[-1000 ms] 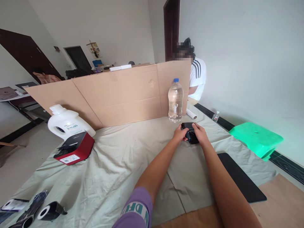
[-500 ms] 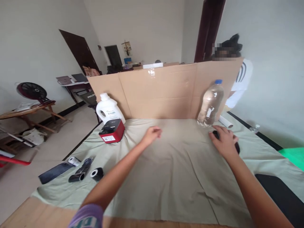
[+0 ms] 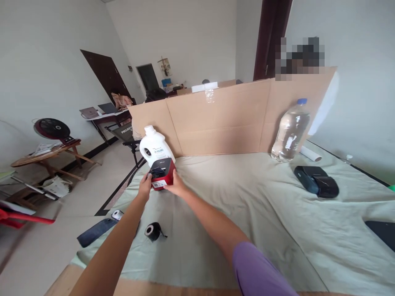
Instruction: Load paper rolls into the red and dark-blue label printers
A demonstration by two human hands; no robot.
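A small red and black box-shaped printer (image 3: 163, 174) rests on the cloth in front of a white detergent jug (image 3: 156, 146). My left hand (image 3: 145, 186) grips its left side, and my right hand (image 3: 177, 183) holds the right side near the lower front corner. Both hands are closed around it, with some fingers hidden behind the casing. A white label shows on the printer's front. Nearer to me lies a black roll (image 3: 153, 231) with a pale core. A white paper roll (image 3: 117, 214) and a flat dark strip (image 3: 96, 232) lie to the left, partly hidden by my left forearm.
A cardboard panel (image 3: 219, 123) stands along the back. At the right are a large clear bottle (image 3: 290, 132) with a blue cap, a white tube (image 3: 310, 153), a black device (image 3: 317, 181) and a dark flat object (image 3: 382, 232). People are beyond the panel.
My right hand has left the black device and crossed left to the printer. My left hand has moved from mid-table to the printer's other side. The view has shifted.
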